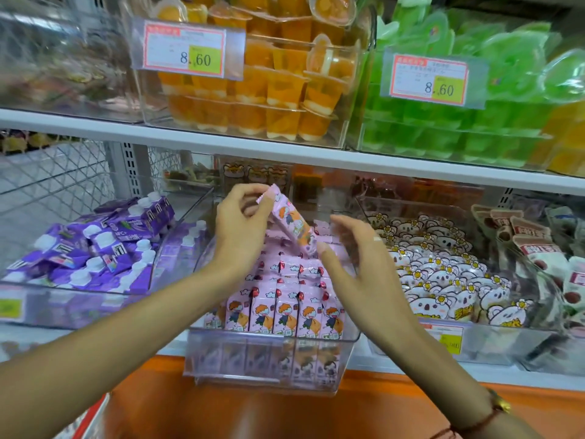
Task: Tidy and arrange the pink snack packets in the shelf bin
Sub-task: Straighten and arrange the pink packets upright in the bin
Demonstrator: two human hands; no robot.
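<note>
A clear plastic bin (269, 353) on the lower shelf holds several pink snack packets (285, 312) standing in rows, each printed with a cartoon child. My left hand (243, 229) pinches the top end of one pink packet (292, 221) and holds it tilted above the rows. My right hand (357, 258) hovers just right of that packet with fingers spread and relaxed, its thumb near the packet's lower end. The back rows of the bin are partly hidden by both hands.
A bin of purple spouted pouches (95, 245) stands to the left, a bin of white koala-print packets (443, 274) to the right. The upper shelf (221, 147) carries bins of orange jelly cups (253, 90) and green jelly cups (474, 99). An orange ledge (285, 413) runs below.
</note>
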